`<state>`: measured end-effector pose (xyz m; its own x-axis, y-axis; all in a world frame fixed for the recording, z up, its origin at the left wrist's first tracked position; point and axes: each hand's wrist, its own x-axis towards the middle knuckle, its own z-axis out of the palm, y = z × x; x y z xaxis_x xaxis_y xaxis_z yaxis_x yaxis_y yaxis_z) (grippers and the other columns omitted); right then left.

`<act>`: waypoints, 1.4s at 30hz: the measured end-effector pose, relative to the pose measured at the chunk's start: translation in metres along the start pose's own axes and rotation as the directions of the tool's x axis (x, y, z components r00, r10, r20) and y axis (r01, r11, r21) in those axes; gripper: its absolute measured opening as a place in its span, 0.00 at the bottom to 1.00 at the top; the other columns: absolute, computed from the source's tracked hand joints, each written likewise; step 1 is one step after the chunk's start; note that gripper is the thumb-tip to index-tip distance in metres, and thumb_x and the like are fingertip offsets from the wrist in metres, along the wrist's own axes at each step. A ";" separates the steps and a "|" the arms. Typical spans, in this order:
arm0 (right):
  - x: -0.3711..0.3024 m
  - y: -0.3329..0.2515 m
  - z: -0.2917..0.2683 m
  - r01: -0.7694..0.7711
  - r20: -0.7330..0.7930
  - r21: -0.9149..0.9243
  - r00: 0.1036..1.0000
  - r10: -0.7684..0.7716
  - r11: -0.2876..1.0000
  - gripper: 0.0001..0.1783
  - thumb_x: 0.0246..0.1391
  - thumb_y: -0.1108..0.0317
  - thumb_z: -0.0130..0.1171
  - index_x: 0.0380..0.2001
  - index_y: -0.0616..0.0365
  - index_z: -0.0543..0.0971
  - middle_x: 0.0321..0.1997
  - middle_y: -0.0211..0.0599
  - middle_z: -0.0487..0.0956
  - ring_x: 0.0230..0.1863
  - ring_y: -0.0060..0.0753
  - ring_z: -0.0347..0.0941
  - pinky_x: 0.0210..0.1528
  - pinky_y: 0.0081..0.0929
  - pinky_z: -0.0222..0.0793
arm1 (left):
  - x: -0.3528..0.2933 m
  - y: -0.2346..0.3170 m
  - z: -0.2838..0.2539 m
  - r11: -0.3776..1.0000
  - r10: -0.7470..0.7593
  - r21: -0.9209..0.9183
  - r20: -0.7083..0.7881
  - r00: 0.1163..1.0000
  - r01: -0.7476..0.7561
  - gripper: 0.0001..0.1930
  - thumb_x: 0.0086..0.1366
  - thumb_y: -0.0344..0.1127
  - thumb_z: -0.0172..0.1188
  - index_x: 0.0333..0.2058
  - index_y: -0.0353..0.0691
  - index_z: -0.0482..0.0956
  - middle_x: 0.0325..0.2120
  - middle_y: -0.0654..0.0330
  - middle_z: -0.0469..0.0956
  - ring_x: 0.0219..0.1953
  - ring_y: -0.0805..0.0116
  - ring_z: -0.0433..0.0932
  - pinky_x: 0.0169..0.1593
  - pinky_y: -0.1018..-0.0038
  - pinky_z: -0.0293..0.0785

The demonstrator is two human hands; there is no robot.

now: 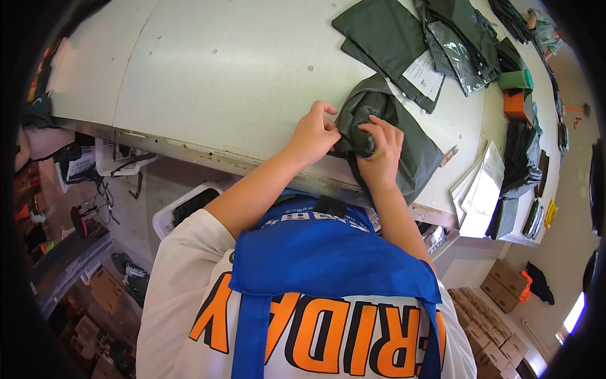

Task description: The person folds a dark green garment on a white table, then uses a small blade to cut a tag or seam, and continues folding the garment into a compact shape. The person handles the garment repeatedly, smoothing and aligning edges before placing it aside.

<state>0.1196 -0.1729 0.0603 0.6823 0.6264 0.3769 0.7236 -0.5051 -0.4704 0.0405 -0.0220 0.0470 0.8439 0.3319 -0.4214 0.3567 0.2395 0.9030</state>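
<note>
You had both forearms over the near edge of the pale worktop point(208, 82), and the dark green garment point(413, 155) lay in front of you, right of the middle, part of it hanging toward that edge. Your right hand point(383, 148) was on top of its bunched part, with the fingers curled and clamped on the cloth. Your left hand point(315, 131) was at the left side of the same bunch; its index finger was bent and raised, and its thumb reached the cloth, but you could not tell from this view whether those fingers pinched it.

Just beyond the garment lay a folded dark green cloth point(379, 31) with a white label point(423, 76) on it, and next to that a clear plastic bag point(456, 55). A small pointed tool point(449, 155) lay just to the right of the garment. Farther right were loose white papers point(483, 192), an orange box point(516, 105) and a green roll point(516, 79). You wore a blue apron point(334, 262) over a white shirt point(183, 271).
</note>
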 end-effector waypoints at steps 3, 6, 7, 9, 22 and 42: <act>-0.001 0.000 0.004 0.075 0.151 -0.103 0.987 -0.059 0.992 0.20 0.32 0.74 0.65 0.34 0.48 0.78 0.46 0.34 0.74 0.46 0.45 0.68 0.48 0.37 0.66 | -0.004 0.002 0.002 0.987 0.133 0.094 -0.014 0.991 -0.132 0.18 0.57 0.24 0.57 0.44 0.34 0.61 0.20 0.59 0.73 0.24 0.73 0.73 0.28 0.76 0.70; -0.001 0.000 0.010 0.148 0.314 -0.265 0.948 -0.060 0.953 0.17 0.35 0.71 0.62 0.35 0.47 0.78 0.48 0.38 0.72 0.47 0.44 0.68 0.46 0.36 0.66 | -0.011 0.005 0.004 0.936 0.261 0.241 0.015 0.965 -0.257 0.17 0.57 0.24 0.56 0.43 0.35 0.60 0.20 0.59 0.73 0.24 0.73 0.73 0.28 0.76 0.70; 0.001 0.001 0.012 0.175 0.359 -0.311 0.932 -0.055 0.934 0.16 0.36 0.71 0.62 0.35 0.47 0.77 0.48 0.39 0.72 0.47 0.44 0.67 0.45 0.36 0.66 | -0.010 0.004 0.005 0.921 0.278 0.277 0.021 0.960 -0.272 0.16 0.57 0.24 0.55 0.42 0.35 0.60 0.20 0.59 0.73 0.24 0.73 0.73 0.28 0.76 0.70; 0.008 0.003 0.007 0.132 0.499 -0.192 0.867 -0.019 0.972 0.20 0.37 0.70 0.62 0.39 0.50 0.77 0.52 0.45 0.68 0.51 0.49 0.65 0.51 0.39 0.65 | -0.008 0.003 0.005 0.919 0.263 0.296 0.029 0.964 -0.260 0.15 0.57 0.24 0.55 0.41 0.36 0.60 0.20 0.59 0.73 0.24 0.73 0.73 0.28 0.75 0.69; 0.014 -0.011 0.014 0.244 0.534 -0.199 0.839 -0.104 0.949 0.11 0.34 0.65 0.64 0.26 0.52 0.79 0.35 0.37 0.69 0.40 0.41 0.67 0.37 0.35 0.64 | -0.018 0.005 0.001 0.899 0.252 0.349 0.084 0.964 -0.265 0.16 0.53 0.23 0.56 0.38 0.36 0.61 0.18 0.60 0.69 0.21 0.70 0.69 0.26 0.73 0.66; 0.033 -0.003 0.002 -0.386 0.312 0.286 0.903 0.295 0.877 0.10 0.50 0.68 0.60 0.34 0.63 0.79 0.30 0.50 0.79 0.31 0.46 0.78 0.35 0.31 0.72 | 0.005 -0.015 0.001 0.687 0.323 0.710 -0.110 0.940 -0.154 0.20 0.56 0.36 0.64 0.43 0.34 0.66 0.36 0.44 0.76 0.38 0.44 0.76 0.40 0.58 0.73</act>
<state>0.1398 -0.1494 0.0725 0.7971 0.6019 -0.0479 0.3417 -0.5151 -0.7860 0.0398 -0.0250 0.0313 0.8647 0.4894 -0.1132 0.3998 -0.5342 0.7448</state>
